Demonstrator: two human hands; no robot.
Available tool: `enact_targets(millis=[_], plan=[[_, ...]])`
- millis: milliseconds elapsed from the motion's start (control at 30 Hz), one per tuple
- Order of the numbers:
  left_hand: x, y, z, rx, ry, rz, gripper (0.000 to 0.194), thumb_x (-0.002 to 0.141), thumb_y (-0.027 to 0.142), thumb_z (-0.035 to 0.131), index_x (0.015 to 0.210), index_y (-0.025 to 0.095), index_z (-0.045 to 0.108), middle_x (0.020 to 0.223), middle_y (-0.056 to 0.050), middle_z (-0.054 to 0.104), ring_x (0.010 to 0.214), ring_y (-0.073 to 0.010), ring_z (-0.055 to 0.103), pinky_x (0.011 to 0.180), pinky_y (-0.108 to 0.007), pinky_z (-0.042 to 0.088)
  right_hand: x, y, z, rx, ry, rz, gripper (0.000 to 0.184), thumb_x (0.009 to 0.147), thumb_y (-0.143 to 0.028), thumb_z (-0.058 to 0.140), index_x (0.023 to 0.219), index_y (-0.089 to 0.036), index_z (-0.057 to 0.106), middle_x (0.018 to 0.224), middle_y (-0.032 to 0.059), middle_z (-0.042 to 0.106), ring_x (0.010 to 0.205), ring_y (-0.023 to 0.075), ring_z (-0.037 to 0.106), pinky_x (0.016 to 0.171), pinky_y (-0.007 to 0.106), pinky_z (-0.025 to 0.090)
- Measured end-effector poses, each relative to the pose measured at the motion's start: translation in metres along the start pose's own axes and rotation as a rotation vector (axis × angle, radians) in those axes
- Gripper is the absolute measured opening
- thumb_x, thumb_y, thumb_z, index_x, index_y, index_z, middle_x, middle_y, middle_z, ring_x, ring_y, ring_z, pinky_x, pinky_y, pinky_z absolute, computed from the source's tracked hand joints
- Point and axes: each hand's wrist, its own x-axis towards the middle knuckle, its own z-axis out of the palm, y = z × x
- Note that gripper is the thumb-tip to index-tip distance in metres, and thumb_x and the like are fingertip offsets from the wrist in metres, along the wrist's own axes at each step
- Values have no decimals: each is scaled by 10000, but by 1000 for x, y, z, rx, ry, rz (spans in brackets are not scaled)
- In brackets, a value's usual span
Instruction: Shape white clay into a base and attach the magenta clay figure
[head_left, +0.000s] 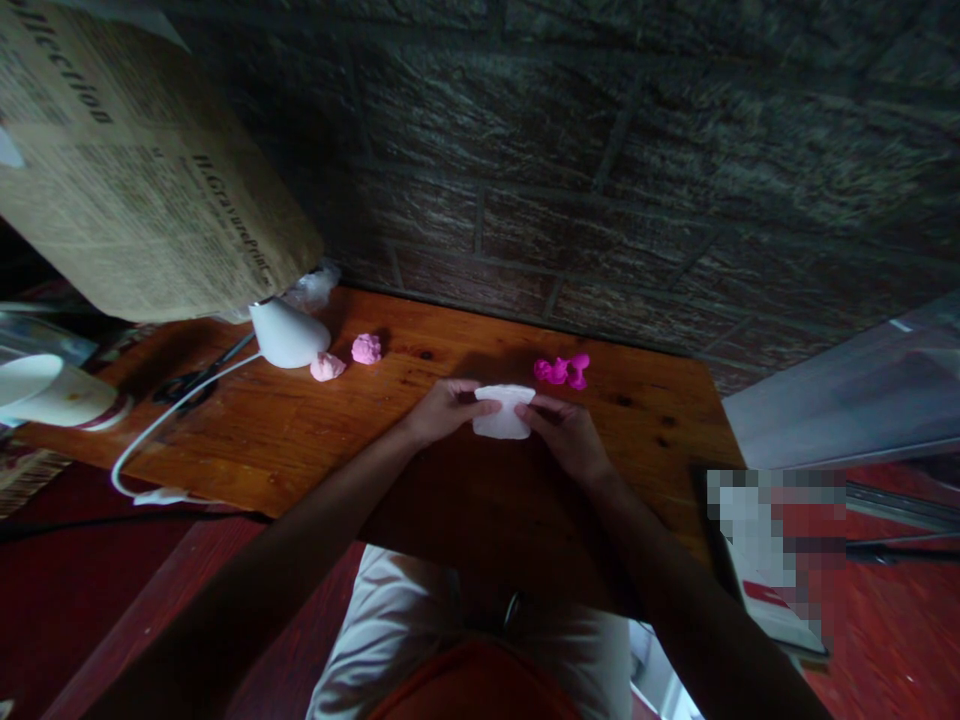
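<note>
A flat, soft-looking white piece is pinched between both hands above the wooden table; its material I cannot make out. My left hand grips its left edge, thumb in front and fingers behind. At its right edge my right hand holds on the same way. Just beyond my right hand lies a bright magenta strand of joined lumps. Farther left on the table are a crumpled pink lump and a paler pink lump, apart from both hands.
On the left of the wooden table stands a lamp with a white base and a newsprint-patterned shade. Its white cable runs by dark scissors and a white cup. A stone-patterned wall rises behind.
</note>
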Motion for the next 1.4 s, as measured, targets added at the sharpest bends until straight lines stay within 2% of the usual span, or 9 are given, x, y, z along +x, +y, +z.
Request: enact_targets(millis=[133,367,767,967,1167,1400], plan=[[0,-1,1,-5,3,4,304,688,392,810,710,124,670,662,16,629,614,-94,540,594,-220,417,0,1,-1,-24,-9,27,317,758,-487,708,882,-201,770,843,28,728,764,174,632,704,304,496],[-2,0,6,-22,-1,35,329,691,393,814,841,131,684,788,-11,684,692,-115,592,633,-230,458,1,4,-2,-102,-2,11,335,778,-511,676,835,-190,751,796,27,713,705,165,609,662,292,480],[0,-5,3,20,-9,50,297,702,387,796,749,126,660,695,17,637,626,-95,558,581,-210,432,1,7,0,-111,29,-20,303,791,-484,663,801,-191,740,767,21,695,676,153,584,643,278,466],[0,-1,6,-74,-14,33,357,678,366,818,897,114,694,816,-25,702,703,-118,614,668,-243,478,2,7,2,-67,32,-30,305,783,-483,675,861,-197,745,838,28,724,738,166,625,687,291,490],[0,1,6,-6,10,33,294,668,365,822,739,132,657,689,24,630,615,-89,543,579,-210,424,0,6,4,-106,66,-57,289,781,-481,670,810,-201,733,780,24,712,697,164,606,653,284,487],[0,-3,5,58,7,55,302,698,390,794,784,134,659,702,19,617,624,-98,542,576,-212,422,0,8,5,-149,74,-69,303,790,-494,657,828,-203,734,791,26,718,701,168,614,640,280,491]])
